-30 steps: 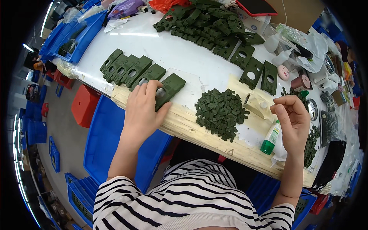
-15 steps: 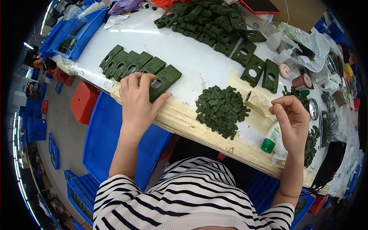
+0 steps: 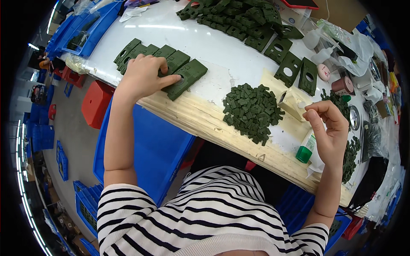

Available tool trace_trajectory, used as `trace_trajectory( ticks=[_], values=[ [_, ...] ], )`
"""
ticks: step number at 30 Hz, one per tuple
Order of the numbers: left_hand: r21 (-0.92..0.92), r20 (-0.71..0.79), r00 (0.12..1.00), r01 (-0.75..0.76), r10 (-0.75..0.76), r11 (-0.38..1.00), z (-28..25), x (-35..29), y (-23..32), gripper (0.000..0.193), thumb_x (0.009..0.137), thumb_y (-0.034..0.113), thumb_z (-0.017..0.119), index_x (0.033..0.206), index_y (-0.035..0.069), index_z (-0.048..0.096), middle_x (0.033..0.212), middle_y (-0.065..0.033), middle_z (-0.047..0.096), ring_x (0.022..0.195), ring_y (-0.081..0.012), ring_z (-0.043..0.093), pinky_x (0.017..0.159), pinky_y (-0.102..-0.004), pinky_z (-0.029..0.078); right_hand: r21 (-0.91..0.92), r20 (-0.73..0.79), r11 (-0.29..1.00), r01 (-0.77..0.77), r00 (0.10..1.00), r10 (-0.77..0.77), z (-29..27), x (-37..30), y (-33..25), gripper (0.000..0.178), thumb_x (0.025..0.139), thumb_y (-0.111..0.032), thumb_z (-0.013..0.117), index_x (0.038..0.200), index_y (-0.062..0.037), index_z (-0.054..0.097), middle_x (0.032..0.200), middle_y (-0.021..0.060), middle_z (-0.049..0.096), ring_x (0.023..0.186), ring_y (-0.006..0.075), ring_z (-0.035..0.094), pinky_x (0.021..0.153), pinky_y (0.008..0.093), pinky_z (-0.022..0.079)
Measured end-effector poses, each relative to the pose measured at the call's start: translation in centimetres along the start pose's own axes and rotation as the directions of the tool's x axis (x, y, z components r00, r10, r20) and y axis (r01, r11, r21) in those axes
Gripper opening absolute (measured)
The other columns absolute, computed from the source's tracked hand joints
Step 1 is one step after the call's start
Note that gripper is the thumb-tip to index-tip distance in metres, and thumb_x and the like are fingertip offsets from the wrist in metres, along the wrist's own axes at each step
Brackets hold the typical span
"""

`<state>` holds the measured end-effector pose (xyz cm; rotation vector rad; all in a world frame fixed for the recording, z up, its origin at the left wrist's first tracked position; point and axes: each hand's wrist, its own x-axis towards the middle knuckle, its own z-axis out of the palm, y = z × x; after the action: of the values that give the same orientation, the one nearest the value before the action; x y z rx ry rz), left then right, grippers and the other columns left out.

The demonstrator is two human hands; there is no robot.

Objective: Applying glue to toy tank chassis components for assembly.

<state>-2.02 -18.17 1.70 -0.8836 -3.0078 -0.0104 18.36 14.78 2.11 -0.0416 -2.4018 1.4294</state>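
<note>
Near the left front edge of the table, our row of flat, dark green panels with round holes lay slanted. Our left hand rested its thumb on the end panel, parted from its curled fingers, now further along the row than a second earlier. Our right hand nearly pinched; we couldn't tell around what.

Plates on the left are all army green, same deal with the chips mid-counter. Counter top's white, bin near left is bright blue, stool red, shirt white with dark stripes.
</note>
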Motion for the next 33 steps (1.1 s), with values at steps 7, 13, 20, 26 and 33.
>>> trace_trajectory(
  ticks=[7, 13, 20, 26, 33],
  values=[
    [0.135, 0.156, 0.987, 0.018, -0.039, 0.991, -0.6, 2.0, 0.9, 0.036, 0.073, 0.040, 0.071, 0.065, 0.006, 0.063, 0.065, -0.0088, 0.057, 0.090, -0.0280, 0.051, 0.087, -0.0425, 0.037, -0.006, 0.000, 1.000, 0.008, 1.000, -0.008, -0.1, 0.0, 0.5, 0.012, 0.088, -0.008, 0.064, 0.088, 0.0040, 0.062, 0.079, 0.0029, 0.062, 0.075, 0.0077, 0.056, 0.073, 0.0214, 0.044],
    [0.127, -0.034, 0.999, 0.042, -0.038, 0.991, -1.0, -1.1, 0.1, 0.033, 0.073, 0.037, 0.070, 0.068, 0.006, 0.059, 0.071, -0.0080, 0.055, 0.090, -0.0283, 0.049, 0.085, -0.0409, 0.035, -0.017, 0.012, 0.999, 0.029, 1.000, -0.029, 0.1, 0.0, 0.6, 0.012, 0.090, -0.008, 0.062, 0.090, 0.0034, 0.062, 0.082, 0.0027, 0.062, 0.077, 0.0082, 0.057, 0.075, 0.0213, 0.044],
    [0.060, -0.054, 0.965, 0.258, -0.255, 0.964, -1.8, -14.9, -1.7, 0.027, 0.068, 0.029, 0.074, 0.070, 0.005, 0.061, 0.088, -0.0084, 0.056, 0.097, -0.0271, 0.047, 0.083, -0.0378, 0.031, -0.007, 0.023, 0.999, 0.037, 0.999, -0.036, -0.5, -0.3, 1.1, 0.012, 0.092, -0.009, 0.060, 0.092, 0.0027, 0.061, 0.084, 0.0027, 0.061, 0.081, 0.0085, 0.058, 0.076, 0.0214, 0.044],
    [0.107, 0.298, 0.829, 0.464, -0.473, 0.879, 8.8, -18.5, -3.5, 0.035, 0.066, 0.043, 0.072, 0.074, 0.009, 0.070, 0.092, -0.0122, 0.059, 0.099, -0.0294, 0.046, 0.081, -0.0407, 0.033, -0.034, 0.039, 0.995, 0.089, 0.995, -0.088, -0.5, -0.4, 1.3, 0.015, 0.094, -0.010, 0.059, 0.100, 0.0030, 0.062, 0.090, 0.0023, 0.062, 0.084, 0.0089, 0.059, 0.079, 0.0222, 0.046],
    [0.094, 0.232, 0.884, 0.396, -0.407, 0.913, 13.5, -11.9, -0.1, 0.042, 0.071, 0.051, 0.070, 0.086, 0.012, 0.074, 0.107, -0.0138, 0.058, 0.110, -0.0304, 0.044, 0.088, -0.0444, 0.032, -0.035, 0.050, 0.991, 0.132, 0.990, -0.130, -0.7, 0.0, 1.5, 0.014, 0.094, -0.010, 0.058, 0.098, 0.0027, 0.063, 0.089, 0.0018, 0.062, 0.083, 0.0084, 0.059, 0.078, 0.0220, 0.046]
  ],
)
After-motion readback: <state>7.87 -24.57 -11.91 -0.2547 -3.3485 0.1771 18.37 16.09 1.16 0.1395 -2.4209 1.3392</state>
